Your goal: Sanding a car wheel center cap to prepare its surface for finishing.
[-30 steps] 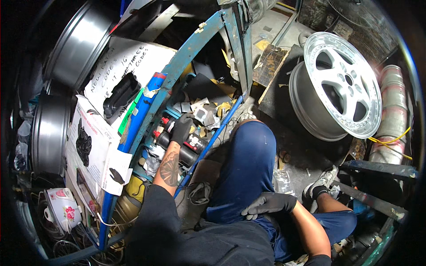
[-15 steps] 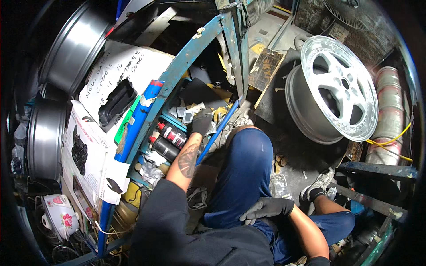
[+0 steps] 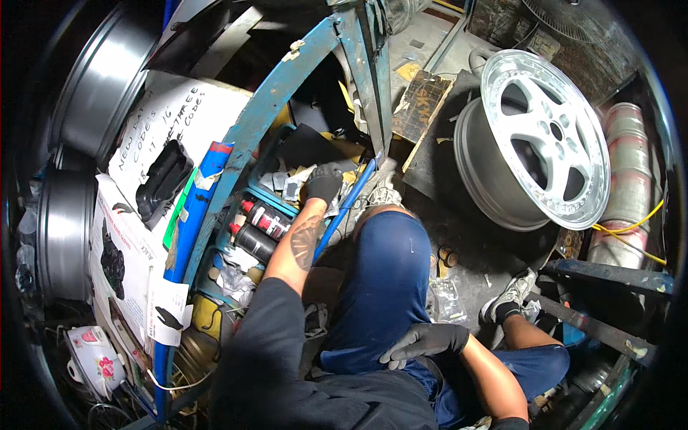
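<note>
My left hand [image 3: 325, 185], in a dark glove, reaches into a blue bin [image 3: 256, 166] among loose scraps of paper and dark sheets. Its fingertips blend into the pile, so whether they hold anything is hidden. A dark sheet [image 3: 309, 145] lies just beyond the hand. Nearer my forearm are two dark bottles with red caps: a labelled bottle [image 3: 268, 219] and a plainer black bottle [image 3: 253, 242]. My right hand [image 3: 428, 342], gloved too, rests on my thigh with its fingers stretched out and nothing in them.
At the right, a silver five-spoke wheel rim [image 3: 550, 136] leans at a tilt. Beside it stands a red-banded metal cylinder [image 3: 622, 183]. A blue tube [image 3: 347, 211] slants past my left forearm, and a blue metal frame [image 3: 276, 80] rises beyond. Left are boxes [image 3: 123, 244] and more wheel rims [image 3: 66, 233].
My left hand has shifted slightly farther into the pile, and its fingers now point more to the right. The right hand stays on my thigh. The whole view has swung a little.
</note>
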A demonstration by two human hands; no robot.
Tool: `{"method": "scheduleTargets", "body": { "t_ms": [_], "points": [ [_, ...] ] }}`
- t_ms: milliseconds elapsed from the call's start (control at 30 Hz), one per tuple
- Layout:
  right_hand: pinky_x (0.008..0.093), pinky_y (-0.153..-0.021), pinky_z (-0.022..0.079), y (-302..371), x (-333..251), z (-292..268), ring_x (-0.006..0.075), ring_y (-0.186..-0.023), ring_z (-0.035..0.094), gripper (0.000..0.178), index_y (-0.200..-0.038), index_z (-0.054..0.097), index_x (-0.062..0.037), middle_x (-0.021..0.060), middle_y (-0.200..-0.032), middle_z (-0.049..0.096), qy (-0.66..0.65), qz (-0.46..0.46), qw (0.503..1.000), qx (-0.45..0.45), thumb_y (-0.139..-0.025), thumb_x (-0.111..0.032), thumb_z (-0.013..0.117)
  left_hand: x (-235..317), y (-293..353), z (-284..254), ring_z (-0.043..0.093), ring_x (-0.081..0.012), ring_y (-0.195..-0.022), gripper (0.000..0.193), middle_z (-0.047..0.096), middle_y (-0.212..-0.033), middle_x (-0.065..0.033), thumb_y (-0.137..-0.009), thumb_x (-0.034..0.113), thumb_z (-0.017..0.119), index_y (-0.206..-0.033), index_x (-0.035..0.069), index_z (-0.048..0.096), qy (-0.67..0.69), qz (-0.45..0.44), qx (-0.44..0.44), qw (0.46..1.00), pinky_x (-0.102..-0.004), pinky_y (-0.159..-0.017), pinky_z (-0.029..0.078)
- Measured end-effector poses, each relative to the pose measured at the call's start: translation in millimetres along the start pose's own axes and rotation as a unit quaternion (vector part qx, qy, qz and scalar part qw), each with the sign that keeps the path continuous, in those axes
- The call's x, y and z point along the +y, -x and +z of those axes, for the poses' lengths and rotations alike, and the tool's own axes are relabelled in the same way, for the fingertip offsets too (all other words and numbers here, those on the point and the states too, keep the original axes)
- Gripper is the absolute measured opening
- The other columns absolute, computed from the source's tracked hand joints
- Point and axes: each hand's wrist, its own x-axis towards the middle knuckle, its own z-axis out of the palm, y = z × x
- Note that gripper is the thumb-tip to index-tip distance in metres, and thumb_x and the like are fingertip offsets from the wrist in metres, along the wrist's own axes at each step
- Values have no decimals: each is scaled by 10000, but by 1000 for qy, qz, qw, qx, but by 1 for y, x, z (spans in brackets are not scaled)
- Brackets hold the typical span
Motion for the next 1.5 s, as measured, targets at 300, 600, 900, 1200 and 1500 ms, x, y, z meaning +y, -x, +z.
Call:
{"method": "scheduleTargets", "body": {
  "t_ms": [300,600,900,1200,1500],
  "points": [
    [324,-961,547,-1,12,-3,199,-1053,696,420,-1357,622,-39,155,-1146,728,-18,-7,1000,-12,-1060,-326,544,3,5,11,674,-377,-995,338,690,-1105,-199,-920,380,604,-1096,111,709,-116,76,13,990,-494,-864,533],
    [290,-987,520,-1,10,-2,181,-1115,681,385,-1346,622,-9,154,-1189,718,-17,-12,1000,-7,-1067,-260,537,18,-17,-6,664,-357,-945,217,682,-978,-157,-917,287,544,-973,140,693,-111,43,-26,993,-506,-821,524],
    [312,-955,541,-6,15,-3,189,-1045,696,435,-1359,612,-16,143,-1154,730,-19,-33,999,-27,-1064,-327,535,16,-10,-8,693,-307,-901,198,674,-984,-132,-940,264,537,-1039,184,690,-188,122,-33,974,-460,-774,548],
    [319,-972,534,-4,16,-6,199,-1083,687,402,-1356,610,-7,162,-1161,722,-29,-31,999,-22,-1068,-276,530,3,-24,-26,674,-319,-999,291,708,-1060,-135,-973,348,515,-1070,162,717,-194,59,-48,978,-486,-883,522],
    [320,-1001,520,-2,16,-4,204,-1132,673,384,-1361,595,22,167,-1195,710,-26,-29,999,-23,-1072,-220,522,-51,18,-71,655,-316,-1030,314,679,-1165,-189,-993,228,532,-1182,17,669,437,17,-17,899,-416,-928,508]
  ]
}}
